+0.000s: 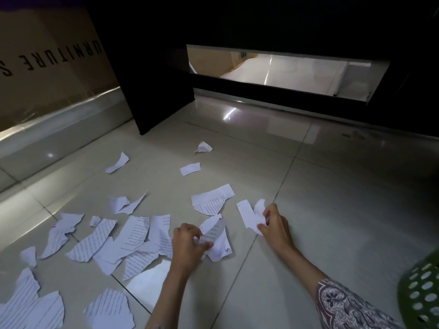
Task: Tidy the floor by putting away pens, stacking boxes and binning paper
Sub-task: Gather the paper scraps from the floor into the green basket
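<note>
Material: torn paper scraps (133,236), printed with lines of text, scattered flat over the tiled floor (332,198). Densest toward the floor's near-left corner; a few strays lie farther out, toward the dark cabinet (156,91).

Handling, as judged: very light, thin, limp, easily creased or torn further. Flat against smooth glossy tile, so likely hard to lift by a face. Best taken at a raised or curled edge, or slid together into a bunch and then pinched.

Left hand (187,241): fingers curled, pinching a crumpled scrap (218,248) that partly lifts off the tile near the floor's middle.

Right hand (275,224): fingers curled round the edge of a second scrap (249,216), just beside a tile joint, with a patterned sleeve (344,305) covering the upper forearm.

Container: green perforated basket (422,295), only its rim visible at the near-right corner of the floor. Contents not visible. Probably the bin for the paper, well apart from most scraps.

Also present: cardboard box (47,67) with printed lettering, standing at the far-left edge. No pens seen.
</note>
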`<state>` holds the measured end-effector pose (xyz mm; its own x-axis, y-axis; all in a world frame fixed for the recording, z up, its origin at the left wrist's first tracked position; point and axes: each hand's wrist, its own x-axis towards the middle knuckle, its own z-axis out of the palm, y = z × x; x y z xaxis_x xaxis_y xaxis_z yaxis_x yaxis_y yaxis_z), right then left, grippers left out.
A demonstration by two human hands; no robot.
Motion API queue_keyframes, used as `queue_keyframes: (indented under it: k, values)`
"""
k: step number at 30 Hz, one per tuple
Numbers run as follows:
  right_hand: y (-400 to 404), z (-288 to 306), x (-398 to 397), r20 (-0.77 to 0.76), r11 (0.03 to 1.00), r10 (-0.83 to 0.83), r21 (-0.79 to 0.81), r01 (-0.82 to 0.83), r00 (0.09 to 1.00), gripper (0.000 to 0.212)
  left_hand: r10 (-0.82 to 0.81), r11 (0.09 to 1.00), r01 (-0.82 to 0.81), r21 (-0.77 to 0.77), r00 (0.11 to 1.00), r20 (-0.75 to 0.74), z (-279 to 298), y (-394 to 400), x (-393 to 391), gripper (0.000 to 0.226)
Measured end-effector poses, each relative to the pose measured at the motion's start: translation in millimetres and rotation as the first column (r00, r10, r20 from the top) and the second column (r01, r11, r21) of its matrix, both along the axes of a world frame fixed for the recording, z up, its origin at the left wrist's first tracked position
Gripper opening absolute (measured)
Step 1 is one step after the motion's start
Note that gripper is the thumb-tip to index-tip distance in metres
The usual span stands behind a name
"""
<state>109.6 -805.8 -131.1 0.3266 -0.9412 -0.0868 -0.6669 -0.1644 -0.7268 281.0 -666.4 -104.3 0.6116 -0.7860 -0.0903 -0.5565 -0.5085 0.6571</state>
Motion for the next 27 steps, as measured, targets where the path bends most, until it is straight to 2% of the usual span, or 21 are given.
queue_keyframes:
  k: [2, 4, 7, 9, 11, 14, 17, 19, 21, 23, 27]
  values:
    - [-2.6, -3.1, -1.8, 0.047, 1.0, -0.013, 0.028, 0.011, 0.999, 0.035, -0.029, 0.995, 0.022, 0.099, 0.998, 0.061, -3.1, -7.3, 6.4, 0.024]
    - [-4.2, -4.2, -1.9, 0.06, 0.999, -0.005, 0.037, 0.003, 0.998, 0.04, -0.078, 0.974, 0.054, 0.221, 0.992, 0.102, -7.0, -14.5, 9.5, 0.036]
    - [-5.3, -6.7, -1.0, 0.065, 1.0, -0.004, 0.031, 0.002, 0.998, 0.028, -0.236, 0.887, 0.106, 0.45, 0.94, 0.245, -9.3, -25.2, 8.6, 0.046]
    - [-5.7, -8.2, -0.5, 0.061, 1.0, 0.002, 0.02, -0.003, 0.998, 0.016, -0.266, 0.863, 0.09, 0.497, 0.917, 0.296, -9.7, -33.0, 8.5, 0.049]
    - [-6.2, -9.5, -1.1, 0.044, 1.0, 0.007, 0.013, -0.007, 0.999, 0.022, -0.263, 0.856, 0.081, 0.511, 0.919, 0.295, -10.4, -38.7, 9.0, 0.058]
    - [-5.2, -8.9, -1.2, 0.047, 1.0, -0.003, 0.022, 0.002, 0.999, 0.033, -0.226, 0.853, 0.089, 0.514, 0.951, 0.211, -10.5, -43.0, 10.6, 0.071]
    - [-1.6, -5.5, 2.2, 0.061, 0.999, -0.018, 0.042, 0.015, 0.998, 0.038, -0.254, 0.846, 0.132, 0.516, 0.952, 0.173, -10.1, -41.7, 10.6, 0.061]
    - [1.4, -1.9, 2.6, 0.083, 0.998, -0.025, 0.061, 0.02, 0.996, 0.042, -0.282, 0.866, 0.179, 0.468, 0.946, 0.16, -8.3, -37.6, 7.6, 0.041]
    - [6.9, 2.5, 0.0, 0.138, 0.997, -0.05, 0.072, 0.041, 0.989, 0.046, -0.263, 0.903, 0.229, 0.363, 0.964, 0.047, -8.5, -32.7, 6.2, 0.027]
    - [12.8, 9.3, -4.6, 0.219, 0.993, -0.1, 0.081, 0.084, 0.971, 0.048, -0.255, 0.934, 0.269, 0.234, 0.963, -0.087, -4.1, -29.9, 5.5, 0.021]
    - [21.7, 31.8, -14.0, 0.391, 0.972, -0.227, 0.142, 0.185, 0.892, 0.049, -0.262, 0.964, 0.264, -0.014, 0.947, -0.184, 25.9, -24.4, -0.1, 0.021]
